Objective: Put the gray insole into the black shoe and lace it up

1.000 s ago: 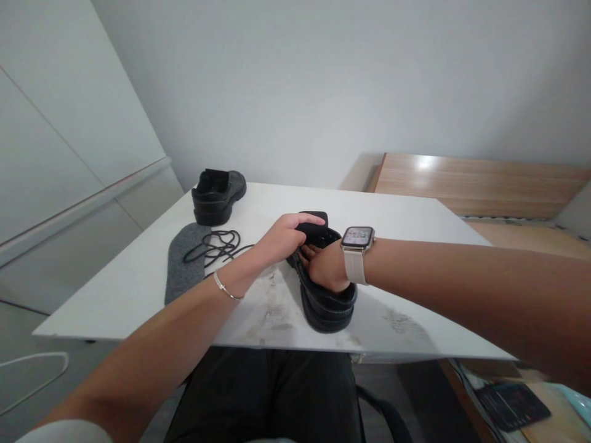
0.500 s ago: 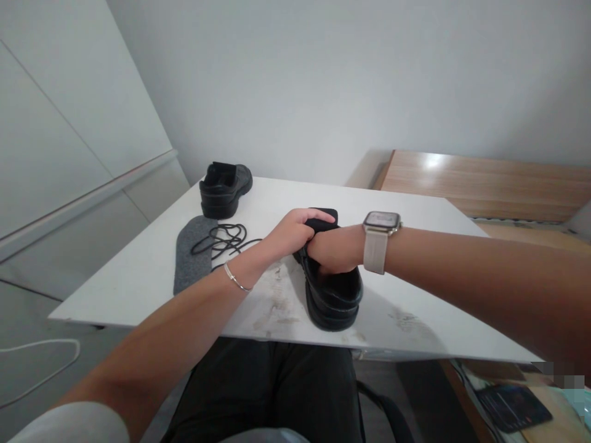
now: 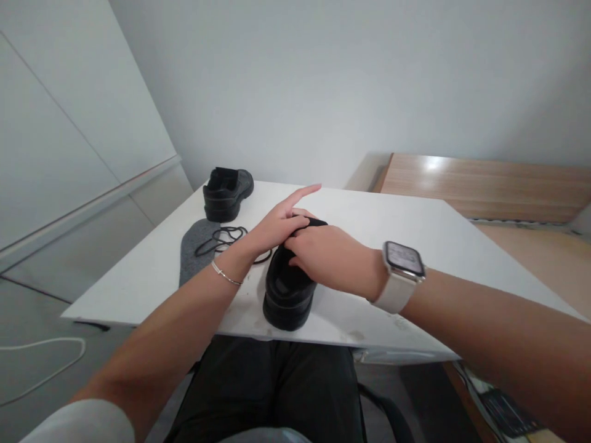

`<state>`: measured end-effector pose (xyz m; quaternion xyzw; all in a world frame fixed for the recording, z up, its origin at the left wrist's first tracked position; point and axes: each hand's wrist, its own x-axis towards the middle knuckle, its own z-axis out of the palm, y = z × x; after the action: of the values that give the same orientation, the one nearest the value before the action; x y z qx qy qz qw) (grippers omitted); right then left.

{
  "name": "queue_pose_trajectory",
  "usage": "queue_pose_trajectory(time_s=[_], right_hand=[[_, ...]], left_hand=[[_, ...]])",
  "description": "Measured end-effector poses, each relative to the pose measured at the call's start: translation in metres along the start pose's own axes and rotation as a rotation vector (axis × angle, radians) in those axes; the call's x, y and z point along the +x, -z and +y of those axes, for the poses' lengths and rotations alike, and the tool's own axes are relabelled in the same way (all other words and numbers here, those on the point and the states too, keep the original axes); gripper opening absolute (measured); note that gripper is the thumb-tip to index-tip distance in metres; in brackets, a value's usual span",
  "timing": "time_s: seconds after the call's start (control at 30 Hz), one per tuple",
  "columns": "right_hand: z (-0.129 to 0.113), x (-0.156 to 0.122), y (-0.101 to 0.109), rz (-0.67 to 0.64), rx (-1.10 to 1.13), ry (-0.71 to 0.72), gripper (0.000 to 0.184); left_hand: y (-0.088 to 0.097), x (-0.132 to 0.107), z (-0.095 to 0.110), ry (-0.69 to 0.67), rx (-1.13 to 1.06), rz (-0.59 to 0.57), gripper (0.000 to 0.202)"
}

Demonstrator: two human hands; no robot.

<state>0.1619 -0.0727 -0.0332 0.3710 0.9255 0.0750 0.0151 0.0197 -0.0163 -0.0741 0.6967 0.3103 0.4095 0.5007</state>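
Note:
A black shoe (image 3: 289, 304) stands near the table's front edge, heel toward me and its opening partly bare. Across its front part lies my left hand (image 3: 279, 226), thumb on the upper, index finger stretched out past it, the other fingers partly hidden. My right hand (image 3: 330, 255) is closed at the shoe's opening, fingers curled over the tongue area; their tips are partly hidden. Left of the shoe, a loose black shoelace (image 3: 221, 237) lies beside a grey insole (image 3: 196, 246). A second black shoe (image 3: 226, 195) stands behind them.
The white table (image 3: 392, 227) has dirt marks near its front edge. A wooden surface (image 3: 484, 181) is at the back right, against the wall. A white cable (image 3: 46, 344) hangs at the lower left.
My right hand has come up out of the shoe's inside to the front of its opening. The shoe has shifted left, and my left index finger now points out beyond it.

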Motion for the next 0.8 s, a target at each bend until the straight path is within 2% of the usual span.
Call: queue_pose_trajectory(time_s=[0.07, 0.13, 0.27, 0.37, 0.43, 0.5, 0.57, 0.63, 0.7, 0.8], right_hand=[[0.003, -0.013, 0.003, 0.069, 0.003, -0.006, 0.016], [0.005, -0.028, -0.006, 0.185, 0.032, -0.021, 0.015], [0.001, -0.047, -0.038, 0.469, 0.288, -0.162, 0.007], [-0.003, -0.050, -0.054, 0.638, 0.528, -0.292, 0.019], [-0.003, -0.047, -0.056, 0.644, 0.675, -0.361, 0.029], [-0.001, -0.042, -0.055, 0.591, 0.788, -0.398, 0.030], [0.002, -0.039, -0.054, 0.558, 0.824, -0.405, 0.026], [0.004, -0.038, -0.053, 0.563, 0.807, -0.408, 0.027], [0.005, -0.039, -0.055, 0.582, 0.787, -0.405, 0.026], [0.005, -0.042, -0.060, 0.605, 0.769, -0.385, 0.024]], left_hand=[[0.002, -0.008, 0.002, -0.034, 0.061, -0.005, 0.034], [0.001, -0.014, 0.003, -0.067, 0.150, -0.001, 0.026], [0.001, -0.024, 0.008, -0.131, 0.311, -0.072, 0.041], [0.014, -0.037, 0.022, -0.208, 0.349, -0.103, 0.052], [0.032, -0.050, 0.032, -0.216, 0.386, -0.015, 0.048], [0.054, -0.064, 0.038, -0.136, 0.510, 0.107, 0.041], [0.078, -0.075, 0.035, -0.021, 0.704, 0.169, 0.036], [0.098, -0.083, 0.026, 0.068, 0.909, 0.145, 0.030], [0.111, -0.085, 0.013, 0.130, 1.094, 0.061, 0.027], [0.113, -0.083, -0.004, 0.139, 1.277, -0.103, 0.027]])
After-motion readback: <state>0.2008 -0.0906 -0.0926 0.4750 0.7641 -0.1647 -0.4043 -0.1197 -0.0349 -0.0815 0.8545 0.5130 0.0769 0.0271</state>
